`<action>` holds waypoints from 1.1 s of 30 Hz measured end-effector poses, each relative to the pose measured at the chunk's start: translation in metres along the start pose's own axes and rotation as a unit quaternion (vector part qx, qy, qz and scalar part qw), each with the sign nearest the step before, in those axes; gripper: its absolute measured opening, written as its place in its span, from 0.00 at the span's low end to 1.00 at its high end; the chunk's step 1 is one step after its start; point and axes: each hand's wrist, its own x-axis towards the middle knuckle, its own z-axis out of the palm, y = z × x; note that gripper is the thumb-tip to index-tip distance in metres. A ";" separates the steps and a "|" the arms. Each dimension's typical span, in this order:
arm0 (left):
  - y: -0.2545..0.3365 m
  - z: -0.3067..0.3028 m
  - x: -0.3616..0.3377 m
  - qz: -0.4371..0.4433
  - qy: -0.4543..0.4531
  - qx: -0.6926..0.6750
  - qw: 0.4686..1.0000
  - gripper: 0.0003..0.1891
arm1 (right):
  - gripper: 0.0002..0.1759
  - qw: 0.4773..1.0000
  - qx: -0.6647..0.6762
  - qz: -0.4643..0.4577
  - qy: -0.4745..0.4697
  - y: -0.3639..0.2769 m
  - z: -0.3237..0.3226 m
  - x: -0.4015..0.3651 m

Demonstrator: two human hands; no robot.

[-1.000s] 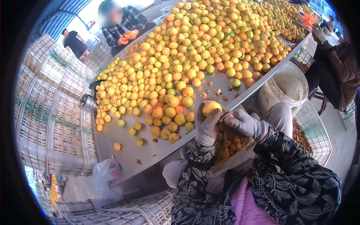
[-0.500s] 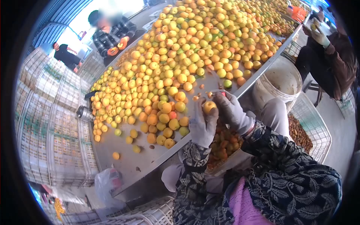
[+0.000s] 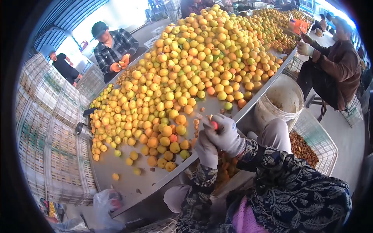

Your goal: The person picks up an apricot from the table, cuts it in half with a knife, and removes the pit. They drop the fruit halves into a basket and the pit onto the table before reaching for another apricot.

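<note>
My right hand [image 3: 228, 134], in a soiled light glove, is closed on a small tool with a red handle [image 3: 214, 125]. Just below and left of it, my left hand [image 3: 206, 149], gloved too, is closed and pressed against the right. What the left fingers hold is hidden. Both hands are over the near edge of a metal table [image 3: 171, 174]. A large heap of yellow-orange fruit [image 3: 186, 73] covers much of that table, with small brownish bits [image 3: 196, 126] just beyond my hands.
A white bucket [image 3: 281, 99] stands right of my knees, beside a crate [image 3: 320, 143] with brown pieces. Stacked crates [image 3: 58, 136] line the left. One person in plaid [image 3: 112, 50] works across the table; another in brown [image 3: 338, 62] sits at right. A plastic bag [image 3: 105, 206] hangs lower left.
My hands have come together and moved slightly down; the fruit seen in my left hand is now out of sight. The view has shifted, showing more of the people around the table.
</note>
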 end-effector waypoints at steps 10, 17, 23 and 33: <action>0.006 -0.033 0.007 -0.397 -0.178 -0.494 0.753 0.19 | 0.12 0.869 0.404 0.280 -0.052 0.051 -0.001 0.013; -0.006 -0.035 0.005 -0.374 -0.106 -0.497 0.776 0.21 | 0.14 0.944 0.225 0.173 -0.166 0.054 -0.020 -0.027; -0.005 -0.038 0.003 -0.423 -0.116 -0.529 0.726 0.22 | 0.13 0.868 0.360 0.332 -0.085 0.007 -0.024 0.009; -0.118 0.030 -0.034 -0.398 -0.071 -0.405 0.820 0.15 | 0.14 0.934 0.303 0.185 0.050 -0.002 0.033 0.018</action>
